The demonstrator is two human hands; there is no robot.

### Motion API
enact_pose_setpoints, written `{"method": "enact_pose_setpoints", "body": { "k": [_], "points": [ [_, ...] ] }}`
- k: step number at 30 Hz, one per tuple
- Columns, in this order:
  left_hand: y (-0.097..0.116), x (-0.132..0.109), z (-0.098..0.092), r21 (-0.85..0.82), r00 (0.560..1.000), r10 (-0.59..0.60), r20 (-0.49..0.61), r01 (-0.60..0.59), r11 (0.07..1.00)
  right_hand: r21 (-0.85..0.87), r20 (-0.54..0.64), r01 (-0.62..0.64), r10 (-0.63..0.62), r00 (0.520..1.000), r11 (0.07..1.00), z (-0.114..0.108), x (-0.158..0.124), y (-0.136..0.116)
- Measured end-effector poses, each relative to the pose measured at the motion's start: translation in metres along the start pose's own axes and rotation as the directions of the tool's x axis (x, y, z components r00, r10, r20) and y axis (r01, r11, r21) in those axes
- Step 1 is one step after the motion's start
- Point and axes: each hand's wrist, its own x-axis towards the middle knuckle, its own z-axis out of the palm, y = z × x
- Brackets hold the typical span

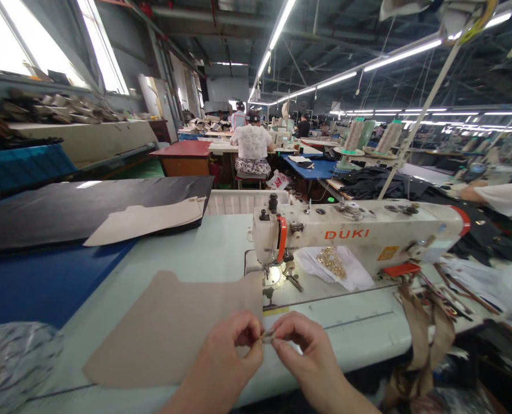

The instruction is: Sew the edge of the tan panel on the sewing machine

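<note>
My left hand [227,353] and my right hand [307,353] meet at the front edge of the sewing table, thumb and forefinger pinched in each. Between the fingertips is a small beige-grey piece [268,334], like a folded tab; both hands grip it, and its details are too small to make out. A large taupe panel [173,316] lies flat under and left of my left hand, its right edge by the needle area. Just beyond my hands stands the white sewing machine [350,233], its lamp lighting the needle plate [273,276].
Small gold metal parts [331,263] lie on a white bag on the machine bed. Brown straps [419,328] hang over the table edge at right. At left, a pale panel [147,221] tops a black stack [66,207]. A seated person [252,144] is farther ahead.
</note>
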Motion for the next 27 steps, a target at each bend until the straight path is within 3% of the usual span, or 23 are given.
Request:
{"method": "enact_pose_setpoints", "body": {
  "k": [6, 15, 23, 27],
  "points": [
    [-0.009, 0.006, 0.002, -0.265, 0.995, -0.097, 0.030, 0.102, 0.959, 0.071, -0.119, -0.103, 0.111, 0.987, 0.992, 0.009, 0.001, 0.009],
    [-0.017, 0.010, 0.005, -0.438, 0.995, -0.103, 0.016, 0.100, 0.894, -0.075, -0.139, -0.067, 0.056, 0.989, 0.995, 0.011, 0.004, 0.007],
    [-0.012, 0.004, 0.003, -0.267, 0.997, -0.058, -0.048, 0.043, 0.963, 0.041, -0.071, -0.176, 0.179, 0.981, 0.984, 0.009, 0.006, 0.008],
    [-0.011, 0.001, 0.002, -0.209, 0.997, -0.036, -0.067, 0.021, 0.978, 0.023, -0.043, -0.194, 0.195, 0.980, 0.981, 0.004, 0.009, 0.005]
  ]
}}
